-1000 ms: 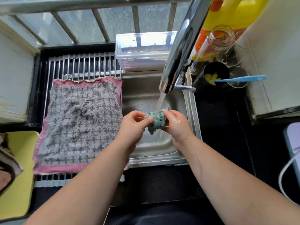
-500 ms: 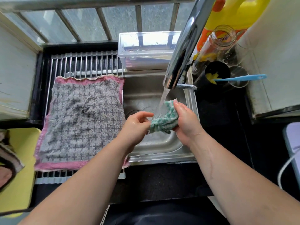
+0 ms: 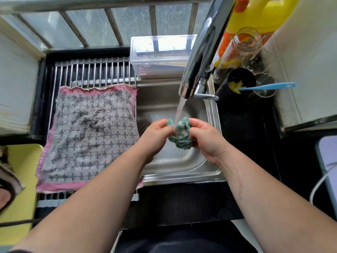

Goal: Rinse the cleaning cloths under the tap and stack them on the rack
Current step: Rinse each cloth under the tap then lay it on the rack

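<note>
**Q:** What sits at the centre of the frame?

**A:** A small green-and-white terry cleaning cloth (image 3: 180, 134), bunched into a wet, crumpled wad with white patches showing between the green. It is held above the basin of the stainless-steel sink (image 3: 211, 110), directly under the stream of water (image 3: 179, 110) from the chrome tap (image 3: 202, 52).

**Q:** And the hands?

**A:** Both grip it. The left hand (image 3: 155, 136) pinches the cloth's left edge with curled fingers and thumb. The right hand (image 3: 206, 137) closes round its right side, fingers wrapped under the wad. Both hands glisten wet.

**Q:** What lies around them?

**A:** Left of the sink, a grey cross-patterned towel with a pink border (image 3: 91, 136) lies spread flat on the steel-bar drying rack (image 3: 91, 72). Behind the basin stands a clear plastic lidded box (image 3: 160, 57). Right of the tap, a black cup (image 3: 240, 79) holds a blue-handled utensil (image 3: 266, 86), near a yellow plastic jug (image 3: 259, 13).
</note>
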